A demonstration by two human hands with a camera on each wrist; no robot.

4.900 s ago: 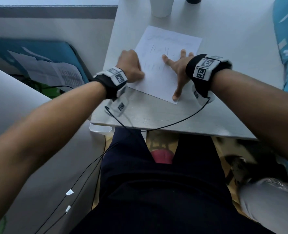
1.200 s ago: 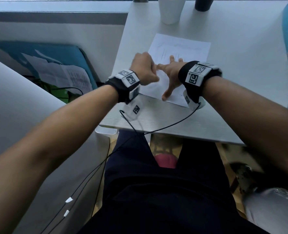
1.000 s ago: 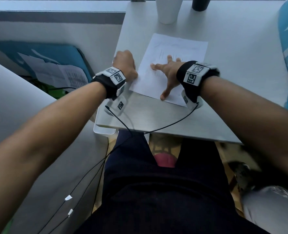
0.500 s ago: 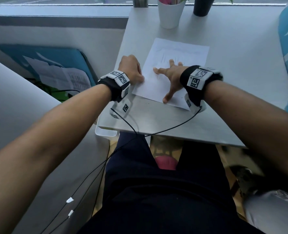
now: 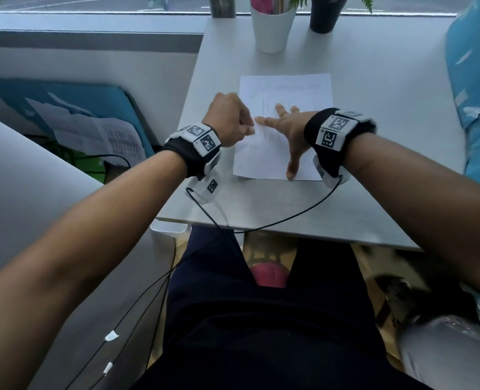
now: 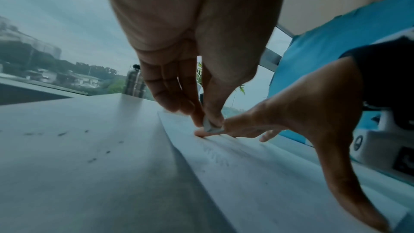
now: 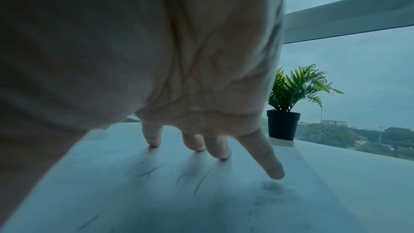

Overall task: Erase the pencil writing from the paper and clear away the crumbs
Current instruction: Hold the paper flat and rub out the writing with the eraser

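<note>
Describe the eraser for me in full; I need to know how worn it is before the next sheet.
Only a sliver of the eraser shows: a small pale grey-white block with a flat face and an angled edge, pinched between the thumb and fingers of the left hand. Its tip presses on the paper beside the right hand, whose index fingertip lies next to it. Wear cannot be judged; most is hidden.

one paper (image 5: 286, 91), one eraser (image 6: 209, 127), two hands, one white cup (image 5: 272, 29), one potted plant (image 7: 283, 123)
</note>
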